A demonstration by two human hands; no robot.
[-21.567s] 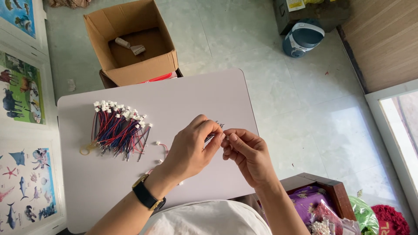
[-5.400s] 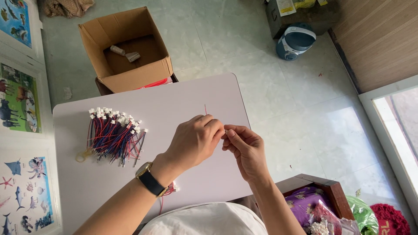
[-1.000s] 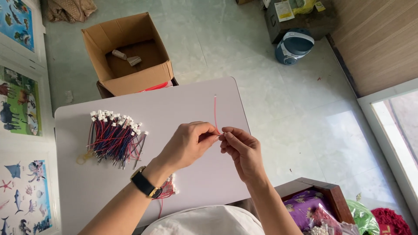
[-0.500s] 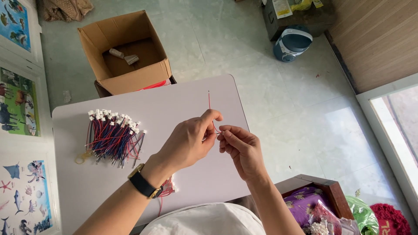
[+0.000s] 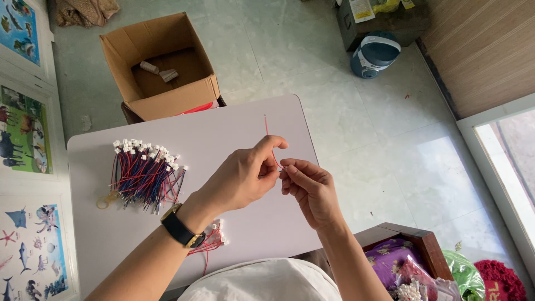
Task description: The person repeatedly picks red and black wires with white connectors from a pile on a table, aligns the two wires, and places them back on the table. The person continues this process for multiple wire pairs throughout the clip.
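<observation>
Both sets of fingertips meet over the white table [image 5: 312,134], pinching a thin red wire [image 5: 268,139] that sticks up toward its far edge: left hand [image 5: 242,178] clamps it between thumb and forefinger, right hand [image 5: 312,189] pinches the lower end, where there's something tiny I can't make out. A bundle of red and blue connector wires [image 5: 146,175] lies on the table's left side, and a cardboard box [image 5: 161,67] sits just beyond the table.

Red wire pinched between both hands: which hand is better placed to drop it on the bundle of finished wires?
Left. The left hand pinches the red wire and is nearer the wire bundle; the right hand is farther away.
</observation>
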